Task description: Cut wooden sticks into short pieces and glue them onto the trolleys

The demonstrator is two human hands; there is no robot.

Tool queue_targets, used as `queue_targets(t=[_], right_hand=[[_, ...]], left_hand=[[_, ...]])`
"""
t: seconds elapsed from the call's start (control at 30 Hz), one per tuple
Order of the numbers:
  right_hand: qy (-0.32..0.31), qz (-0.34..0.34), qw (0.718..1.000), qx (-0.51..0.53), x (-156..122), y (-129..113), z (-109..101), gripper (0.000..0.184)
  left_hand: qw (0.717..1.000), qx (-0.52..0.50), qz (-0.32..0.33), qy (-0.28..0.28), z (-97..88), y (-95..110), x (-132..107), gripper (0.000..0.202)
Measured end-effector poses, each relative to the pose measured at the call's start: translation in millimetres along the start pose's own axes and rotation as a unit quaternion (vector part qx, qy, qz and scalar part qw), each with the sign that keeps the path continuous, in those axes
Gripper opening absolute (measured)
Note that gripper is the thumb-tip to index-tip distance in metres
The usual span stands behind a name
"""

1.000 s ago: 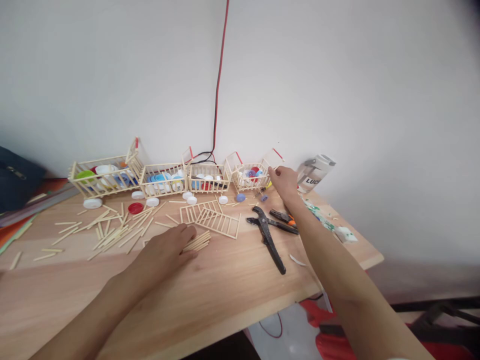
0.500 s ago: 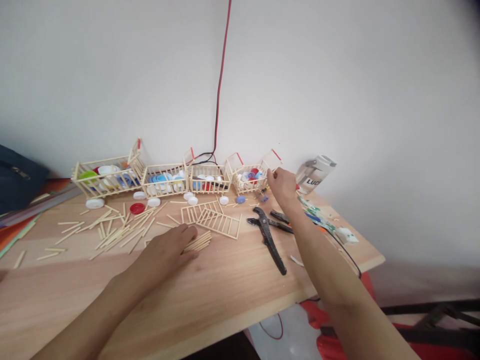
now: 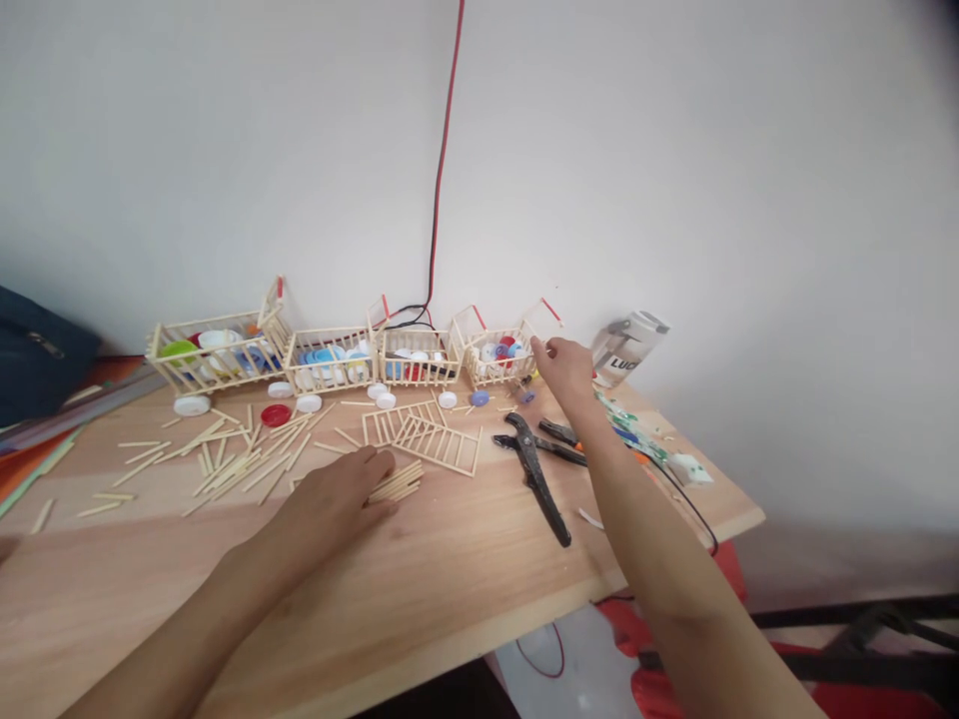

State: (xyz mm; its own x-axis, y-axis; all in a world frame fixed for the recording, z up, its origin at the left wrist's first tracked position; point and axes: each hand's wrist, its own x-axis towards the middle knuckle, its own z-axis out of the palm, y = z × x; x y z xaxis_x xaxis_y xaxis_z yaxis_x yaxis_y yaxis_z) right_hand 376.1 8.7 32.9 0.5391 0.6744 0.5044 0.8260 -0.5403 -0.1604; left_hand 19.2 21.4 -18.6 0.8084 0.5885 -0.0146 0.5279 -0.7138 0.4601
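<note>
Low over the table, my left hand (image 3: 346,489) is closed on a small bundle of thin wooden sticks (image 3: 397,481), whose ends poke out to the right of the fingers. My right hand (image 3: 563,371) reaches to the back, its thumb and fingers pinched at the right end of a small stick-built cart (image 3: 500,359). That cart has blue wheels, a red-tipped handle and bottle caps inside. Just beyond my left hand lie two flat ladder-like stick frames (image 3: 439,444), partly overlapping.
More stick carts filled with caps (image 3: 217,355) line the wall. Loose sticks (image 3: 240,464) and a red cap (image 3: 276,415) lie at left. Black cutting pliers (image 3: 539,484), a second tool (image 3: 560,434), a cup (image 3: 627,350) and a corded tool lie at right.
The view has shifted very slightly. Both hands and the things around them stay almost where they were.
</note>
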Motion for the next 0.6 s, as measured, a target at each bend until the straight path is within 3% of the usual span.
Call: queue_targets(t=[0.17,0.6], right_hand=[[-0.009,-0.010,1.000,0.007,-1.6,4.5,-3.6,0.033],[-0.016,-0.021,0.999,0.040,-7.9,10.5,-6.7,0.033]], left_hand=[[1.000,-0.010,0.004,0.002,-0.5,-0.4,-0.1,0.013],[1.000,-0.008,-0.008,0.000,0.7,-1.7,1.9,0.013]])
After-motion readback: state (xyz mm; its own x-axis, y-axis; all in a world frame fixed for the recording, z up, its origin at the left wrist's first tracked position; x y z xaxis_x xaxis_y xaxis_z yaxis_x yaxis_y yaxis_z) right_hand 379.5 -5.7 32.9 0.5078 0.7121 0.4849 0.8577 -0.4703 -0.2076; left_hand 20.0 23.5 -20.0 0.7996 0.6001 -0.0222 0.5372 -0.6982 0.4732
